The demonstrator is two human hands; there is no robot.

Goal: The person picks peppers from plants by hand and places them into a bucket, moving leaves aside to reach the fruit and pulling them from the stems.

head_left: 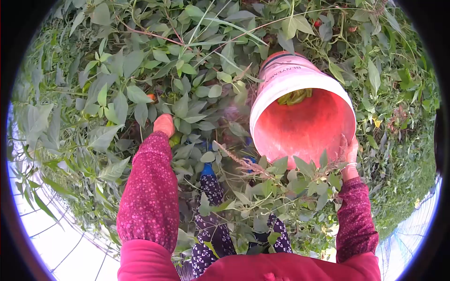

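Note:
My left hand reaches down among the leaves of a bushy green plant; its fingers are hidden by the foliage. Just above it an orange-red fruit shows between leaves, and a green fruit lies close to the wrist. My right hand grips the side of a pinkish-white bucket near its rim. The bucket is tilted, its mouth turned toward me. Several long yellow-green peppers rest deep inside it.
Dense plants surround me on all sides. A small red fruit hangs at the upper right. A flowering weed stalk and leafy stems cross in front of my patterned trouser legs. Pale netting borders the lower left.

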